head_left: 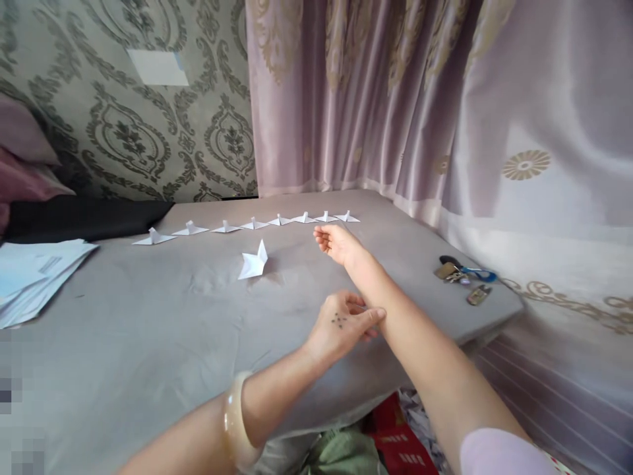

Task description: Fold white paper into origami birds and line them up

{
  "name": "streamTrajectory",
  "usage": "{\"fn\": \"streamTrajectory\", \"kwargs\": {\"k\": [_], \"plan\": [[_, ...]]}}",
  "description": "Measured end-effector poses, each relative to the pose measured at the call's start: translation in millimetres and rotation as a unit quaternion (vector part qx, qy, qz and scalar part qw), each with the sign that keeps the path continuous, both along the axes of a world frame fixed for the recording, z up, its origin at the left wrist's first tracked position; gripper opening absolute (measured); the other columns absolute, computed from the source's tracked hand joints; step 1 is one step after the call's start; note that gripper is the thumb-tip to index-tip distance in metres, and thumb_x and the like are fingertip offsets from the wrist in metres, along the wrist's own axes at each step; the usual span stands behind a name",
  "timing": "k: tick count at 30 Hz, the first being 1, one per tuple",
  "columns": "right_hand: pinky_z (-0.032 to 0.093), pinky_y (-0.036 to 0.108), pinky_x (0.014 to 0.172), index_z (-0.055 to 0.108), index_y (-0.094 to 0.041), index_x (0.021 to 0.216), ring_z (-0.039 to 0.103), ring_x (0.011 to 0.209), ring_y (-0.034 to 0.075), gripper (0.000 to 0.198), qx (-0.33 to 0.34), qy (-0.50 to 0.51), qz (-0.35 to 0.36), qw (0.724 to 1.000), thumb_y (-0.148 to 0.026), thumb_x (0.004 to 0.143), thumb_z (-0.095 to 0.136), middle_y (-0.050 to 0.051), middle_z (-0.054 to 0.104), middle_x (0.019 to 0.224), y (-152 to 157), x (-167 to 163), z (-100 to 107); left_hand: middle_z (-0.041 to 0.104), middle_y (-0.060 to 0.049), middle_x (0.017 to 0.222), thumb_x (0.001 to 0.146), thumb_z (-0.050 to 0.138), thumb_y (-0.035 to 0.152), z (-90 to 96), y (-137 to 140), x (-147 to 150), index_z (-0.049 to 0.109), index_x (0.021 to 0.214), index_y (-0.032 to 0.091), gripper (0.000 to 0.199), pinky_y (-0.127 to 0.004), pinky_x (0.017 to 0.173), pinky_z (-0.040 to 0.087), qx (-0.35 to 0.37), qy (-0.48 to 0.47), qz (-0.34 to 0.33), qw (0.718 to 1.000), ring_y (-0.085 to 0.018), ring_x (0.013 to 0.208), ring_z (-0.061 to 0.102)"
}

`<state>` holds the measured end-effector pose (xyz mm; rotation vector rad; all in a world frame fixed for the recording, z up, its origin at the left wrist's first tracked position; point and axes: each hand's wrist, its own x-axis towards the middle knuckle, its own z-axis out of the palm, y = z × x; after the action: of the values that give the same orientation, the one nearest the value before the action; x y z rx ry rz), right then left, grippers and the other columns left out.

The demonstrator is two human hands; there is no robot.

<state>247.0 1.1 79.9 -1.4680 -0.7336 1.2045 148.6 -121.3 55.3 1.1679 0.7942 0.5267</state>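
My left hand (pixel 343 320), with a pale bangle on its wrist, is closed around my right forearm, thumb on top. My right hand (pixel 336 243) reaches out over the table, its fingers loosely bent and a little apart, with nothing seen in them. To the left of it a white folded paper piece (pixel 254 262) with upright points lies on the grey cloth. Behind both, a row of several small white folded paper pieces with spread sides runs across the table; the right-end paper piece (pixel 347 216) lies just beyond my right fingers.
A stack of paper sheets (pixel 42 270) lies at the left, by a black cover (pixel 93 218). Blue-handled scissors (pixel 477 272), keys (pixel 452 274) and a nail clipper (pixel 479 295) lie near the right edge of the cloth-covered table (pixel 163 356). A curtain (pixel 420 119) hangs behind.
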Motion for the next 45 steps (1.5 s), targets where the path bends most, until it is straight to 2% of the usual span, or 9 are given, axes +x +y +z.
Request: {"fn": "streamTrajectory", "kwargs": {"k": [5,8,11,15,20,31,35,38,45], "plan": [[0.041,0.016,0.051,0.062,-0.015,0.070,0.053,0.052,0.005,0.010,-0.017,-0.083,0.034,0.996,-0.013,0.079,0.057,0.001,0.064,0.065,-4.0,0.8,-12.6,0.068,-0.007,0.069,0.076,0.064,0.038,-16.0,-23.7,-2.7,0.060,0.078,0.014,0.024,-0.034,0.060,0.054,0.013,-0.035,-0.065,0.997,-0.020,0.062,0.068],[0.040,0.017,0.050,0.066,-0.014,0.066,0.055,0.055,0.007,0.007,-0.019,-0.145,0.114,0.983,-0.012,0.072,0.064,0.002,0.066,0.065,-4.0,3.3,-16.2,0.074,-0.007,0.092,0.061,0.077,0.027,-16.0,-37.2,-26.3,0.068,0.067,0.020,0.012,-0.044,0.092,0.047,0.126,-0.042,-0.196,0.972,-0.034,0.107,0.062],[0.040,0.018,0.049,0.069,-0.015,0.066,0.056,0.056,0.008,0.005,-0.022,-0.189,0.182,0.965,-0.012,0.069,0.067,0.003,0.068,0.068,-2.9,4.3,-17.4,0.066,0.002,0.123,0.061,0.077,0.016,-5.7,-27.9,-52.0,0.073,0.075,0.027,0.018,-0.048,0.112,0.022,0.359,-0.030,-0.330,0.873,-0.036,0.132,0.041],[0.041,0.017,0.048,0.070,-0.014,0.067,0.057,0.055,0.009,0.005,-0.014,-0.206,0.207,0.956,-0.016,0.070,0.067,0.003,0.068,0.067,1.4,-2.9,-28.3,0.074,-0.002,0.092,0.086,0.051,0.017,1.3,36.1,-81.3,0.070,0.095,0.026,0.023,-0.046,0.112,0.019,0.504,0.118,-0.069,0.853,-0.020,0.090,0.066],[0.042,0.017,0.048,0.069,-0.015,0.075,0.058,0.056,0.008,0.008,0.010,-0.196,0.157,0.968,-0.022,0.074,0.065,0.005,0.069,0.076,19.9,-23.2,-50.9,0.063,-0.014,0.117,0.082,0.057,0.022,-14.8,120.2,-108.0,0.063,0.101,0.019,0.020,-0.051,0.106,0.021,0.581,0.343,0.130,0.727,-0.031,0.120,0.046],[0.048,0.024,0.063,0.068,-0.017,0.090,0.064,0.072,0.014,0.026,0.094,-0.154,0.105,0.978,-0.038,0.076,0.060,0.007,0.070,0.090,14.0,-43.0,-65.0,0.069,-0.011,0.084,0.086,0.049,0.042,-24.3,161.9,-150.2,0.064,0.087,0.014,0.032,-0.030,0.069,0.048,0.300,0.159,0.283,0.897,-0.020,0.079,0.066],[0.049,0.029,0.073,0.065,-0.019,0.097,0.063,0.084,0.018,0.028,0.222,-0.191,0.091,0.952,-0.039,0.079,0.060,0.006,0.069,0.094,-9.0,-41.8,-39.5,0.068,-0.008,0.090,0.073,0.070,0.041,-12.7,146.7,-140.7,0.064,0.091,0.016,0.031,-0.027,0.072,0.050,0.102,-0.095,0.260,0.955,-0.016,0.078,0.064],[0.049,0.030,0.073,0.064,-0.020,0.090,0.061,0.079,0.017,0.019,0.297,-0.260,0.015,0.919,-0.036,0.081,0.059,0.005,0.066,0.086,-28.0,-43.9,-18.9,0.067,-0.002,0.084,0.067,0.079,0.033,-9.8,131.0,-134.3,0.066,0.086,0.018,0.027,-0.023,0.069,0.048,0.010,-0.181,0.271,0.945,-0.012,0.074,0.061],[0.052,0.028,0.065,0.059,-0.020,0.093,0.064,0.068,0.015,0.015,0.319,-0.245,-0.043,0.914,-0.034,0.087,0.056,0.003,0.067,0.078,-48.8,-56.2,-6.3,0.065,0.000,0.084,0.072,0.076,0.027,-9.9,117.9,-139.6,0.068,0.088,0.018,0.020,-0.020,0.068,0.046,0.062,-0.212,0.352,0.909,-0.010,0.076,0.059]]}}
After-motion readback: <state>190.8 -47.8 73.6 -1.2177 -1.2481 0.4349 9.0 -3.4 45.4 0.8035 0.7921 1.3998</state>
